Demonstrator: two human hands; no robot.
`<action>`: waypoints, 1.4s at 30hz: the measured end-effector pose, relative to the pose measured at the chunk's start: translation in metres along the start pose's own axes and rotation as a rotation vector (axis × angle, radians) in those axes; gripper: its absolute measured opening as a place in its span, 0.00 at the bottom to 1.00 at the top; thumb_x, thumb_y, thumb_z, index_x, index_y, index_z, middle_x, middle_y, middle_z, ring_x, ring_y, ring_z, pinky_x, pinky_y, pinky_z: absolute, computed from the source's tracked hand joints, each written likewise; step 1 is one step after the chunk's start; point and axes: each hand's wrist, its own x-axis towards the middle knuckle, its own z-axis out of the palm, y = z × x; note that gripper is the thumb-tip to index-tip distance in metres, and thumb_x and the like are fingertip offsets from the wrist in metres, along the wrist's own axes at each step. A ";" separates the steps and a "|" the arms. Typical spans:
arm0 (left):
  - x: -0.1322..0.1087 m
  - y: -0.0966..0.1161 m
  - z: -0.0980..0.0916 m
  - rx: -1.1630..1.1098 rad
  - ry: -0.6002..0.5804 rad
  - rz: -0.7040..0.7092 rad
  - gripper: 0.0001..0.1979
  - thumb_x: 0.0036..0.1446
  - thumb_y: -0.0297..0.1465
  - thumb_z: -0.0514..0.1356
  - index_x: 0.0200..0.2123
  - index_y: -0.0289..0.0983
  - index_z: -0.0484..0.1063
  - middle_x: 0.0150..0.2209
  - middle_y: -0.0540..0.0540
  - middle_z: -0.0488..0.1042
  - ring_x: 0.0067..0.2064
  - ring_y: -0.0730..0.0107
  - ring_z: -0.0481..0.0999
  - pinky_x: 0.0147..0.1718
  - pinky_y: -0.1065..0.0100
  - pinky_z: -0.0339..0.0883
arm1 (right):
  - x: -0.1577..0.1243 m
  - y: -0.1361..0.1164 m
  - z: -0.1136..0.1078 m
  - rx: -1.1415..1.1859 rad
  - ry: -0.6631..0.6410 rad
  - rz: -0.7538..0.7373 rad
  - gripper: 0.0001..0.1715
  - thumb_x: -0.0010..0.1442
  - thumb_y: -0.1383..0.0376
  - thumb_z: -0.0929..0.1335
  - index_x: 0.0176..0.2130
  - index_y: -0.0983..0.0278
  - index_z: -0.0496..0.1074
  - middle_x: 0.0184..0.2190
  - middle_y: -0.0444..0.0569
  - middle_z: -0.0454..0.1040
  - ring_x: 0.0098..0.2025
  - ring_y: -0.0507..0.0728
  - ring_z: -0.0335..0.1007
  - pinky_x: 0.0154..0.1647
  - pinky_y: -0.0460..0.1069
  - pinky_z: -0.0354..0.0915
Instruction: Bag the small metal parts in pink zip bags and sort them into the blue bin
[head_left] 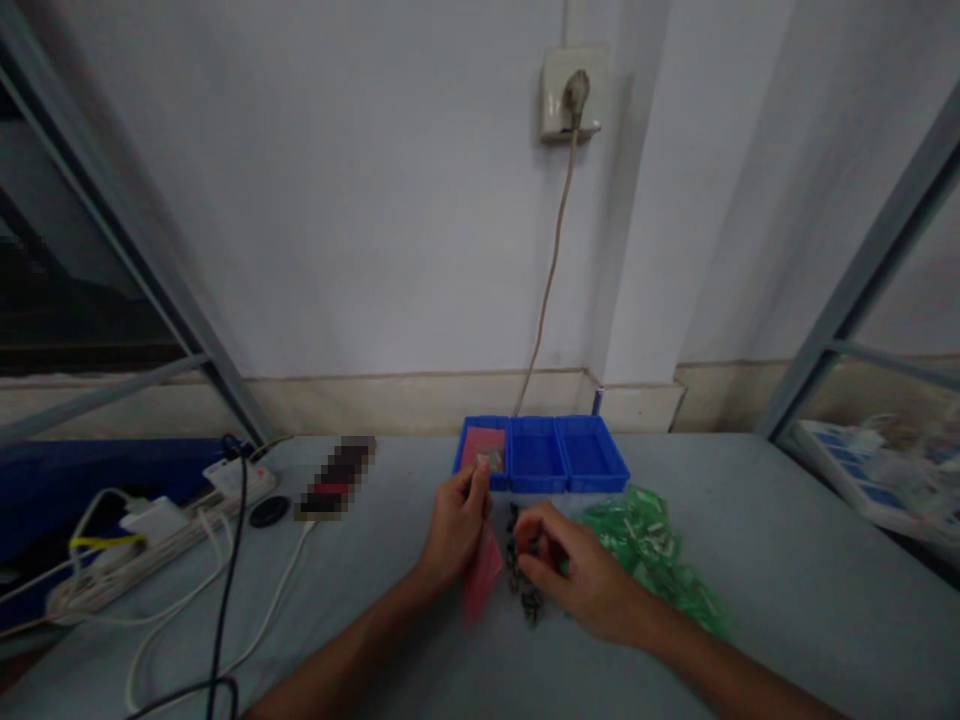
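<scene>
My left hand (459, 520) is closed around the top of a pink plastic bag (482, 578), which hangs below the fingers. My right hand (574, 572) is curled over a narrow row of small dark metal parts (513, 560). Its thumb and forefinger come close together at the edge of the row; whatever is between them is too small to make out. Just beyond the hands stand three joined blue trays (534, 462). Pink bags (484, 442) lie in the left tray, partly hidden by my left hand. Crumpled green plastic bags (643, 530) with pale pieces lie beside my right hand.
On the left are a power strip (165, 540) with plugs and cables, a pixelated phone-like object (337, 478), and a round black disc (269, 511). A white box (862, 490) with clear plastic stands at far right. A cord (557, 240) runs down from the wall socket.
</scene>
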 end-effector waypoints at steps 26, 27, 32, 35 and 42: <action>-0.010 -0.002 0.007 -0.080 -0.291 -0.022 0.28 0.63 0.57 0.64 0.30 0.36 0.70 0.24 0.55 0.65 0.25 0.73 0.62 0.25 0.72 0.55 | 0.016 0.017 -0.001 0.445 0.362 0.242 0.27 0.68 0.38 0.67 0.37 0.58 0.68 0.25 0.40 0.69 0.21 0.55 0.69 0.20 0.49 0.68; -0.009 -0.002 0.007 -0.092 -0.266 -0.025 0.28 0.62 0.57 0.64 0.30 0.36 0.70 0.24 0.55 0.65 0.25 0.74 0.62 0.24 0.72 0.55 | 0.016 0.017 -0.001 0.445 0.359 0.232 0.27 0.67 0.38 0.68 0.37 0.58 0.68 0.25 0.40 0.70 0.22 0.55 0.69 0.22 0.49 0.69; -0.010 0.000 0.005 -0.137 -0.286 -0.021 0.26 0.66 0.55 0.63 0.32 0.36 0.71 0.26 0.53 0.69 0.26 0.73 0.66 0.26 0.72 0.59 | 0.017 0.018 -0.006 0.282 0.390 0.113 0.23 0.64 0.44 0.74 0.36 0.61 0.72 0.29 0.42 0.69 0.30 0.55 0.68 0.29 0.48 0.67; -0.012 0.003 0.003 -0.123 -0.372 0.025 0.24 0.66 0.52 0.65 0.33 0.36 0.73 0.30 0.50 0.74 0.31 0.69 0.72 0.32 0.70 0.65 | 0.018 0.019 -0.008 0.181 0.490 0.073 0.20 0.68 0.47 0.72 0.37 0.61 0.73 0.31 0.43 0.70 0.35 0.57 0.69 0.37 0.49 0.67; -0.012 0.008 0.002 -0.067 -0.322 0.209 0.18 0.70 0.45 0.63 0.40 0.36 0.82 0.38 0.42 0.81 0.41 0.61 0.78 0.43 0.63 0.71 | 0.018 0.019 -0.011 0.174 0.433 0.060 0.15 0.67 0.52 0.73 0.41 0.61 0.77 0.36 0.45 0.76 0.40 0.59 0.73 0.43 0.50 0.67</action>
